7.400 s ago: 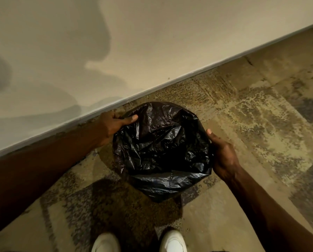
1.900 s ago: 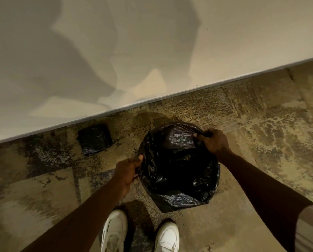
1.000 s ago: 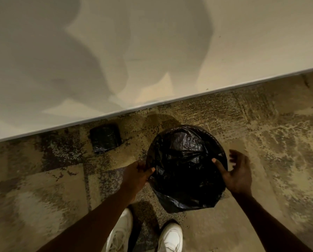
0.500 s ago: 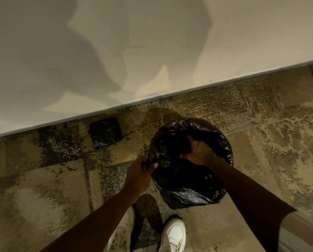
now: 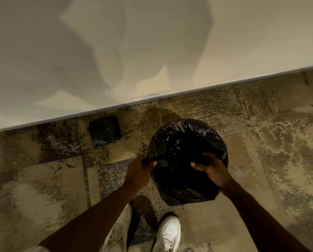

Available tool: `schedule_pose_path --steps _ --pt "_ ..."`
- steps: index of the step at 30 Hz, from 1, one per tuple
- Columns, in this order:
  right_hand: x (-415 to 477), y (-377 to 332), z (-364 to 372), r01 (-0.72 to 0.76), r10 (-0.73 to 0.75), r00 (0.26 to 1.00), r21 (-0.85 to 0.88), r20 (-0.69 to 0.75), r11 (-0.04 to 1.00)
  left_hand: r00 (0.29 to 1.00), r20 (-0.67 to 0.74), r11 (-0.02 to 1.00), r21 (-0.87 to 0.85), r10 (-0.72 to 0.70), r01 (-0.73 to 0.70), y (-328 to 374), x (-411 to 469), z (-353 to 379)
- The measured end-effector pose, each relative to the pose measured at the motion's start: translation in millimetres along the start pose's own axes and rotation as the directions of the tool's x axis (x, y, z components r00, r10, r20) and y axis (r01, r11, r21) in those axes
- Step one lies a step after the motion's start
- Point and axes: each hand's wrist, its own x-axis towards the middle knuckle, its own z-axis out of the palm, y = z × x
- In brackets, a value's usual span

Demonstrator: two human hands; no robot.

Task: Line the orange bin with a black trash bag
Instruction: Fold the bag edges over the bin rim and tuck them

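The left hand (image 5: 140, 170) pinches a fold of the black trash bag (image 5: 186, 142) at the left side of the bin's mouth, thumb and fingers closed on the plastic. The right hand (image 5: 211, 168) sits at the near right side of the mouth, fingers curled over the plastic and dipping inward; it looks closed around the bag's edge there, though the dark film hides how much it grips. Both forearms reach forward from the bottom edge of the view.

The bag covers the bin completely, draped over the rim and down the sides, so no orange shows anywhere; the bin is judged to be under the round black shape from its outline alone. It stands on the patterned carpet floor (image 5: 261, 142), close to the baseboard of the pale wall (image 5: 152, 51). A small dark folded packet (image 5: 104, 130), possibly spare bags, lies on the floor to the left of the bin, near the wall. White shoes (image 5: 168, 231) stand just behind the bin.

The step in hand appears to be the last fitting: seating the liner and tidying its cuff around the rim. The next move likely calls for pushing the slack down inside and pulling the overhang even all round, gently enough not to tear the thin film or tip the light bin.
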Motion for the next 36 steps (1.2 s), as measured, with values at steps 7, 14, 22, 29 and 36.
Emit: schedule_pose_path --steps 7,14,22,29,36 --pt "-22 2 -6 0.2 -0.185 0.979 0.215 -0.091 0.956 0.999 0.01 0.998 -0.049 -0.032 0.032 -4 -1 1" --pt "-47 27 -25 0.367 -0.279 0.707 0.001 -0.65 0.93 0.991 0.015 0.964 -0.233 -0.129 0.129 -10 -9 6" --pt "-29 67 -27 0.209 -0.09 0.826 0.154 -0.557 0.966 0.947 0.018 0.837 -0.463 -0.321 0.292 -12 -31 22" --pt "-30 70 -18 0.201 0.02 0.847 0.355 -0.531 0.913 0.851 -0.01 0.801 -0.343 -0.525 0.49 13 -70 40" --pt "-29 74 1 -0.006 0.294 0.93 0.792 -0.22 0.61 0.755 0.327 0.396 -0.695 -0.569 0.6 6 -70 80"
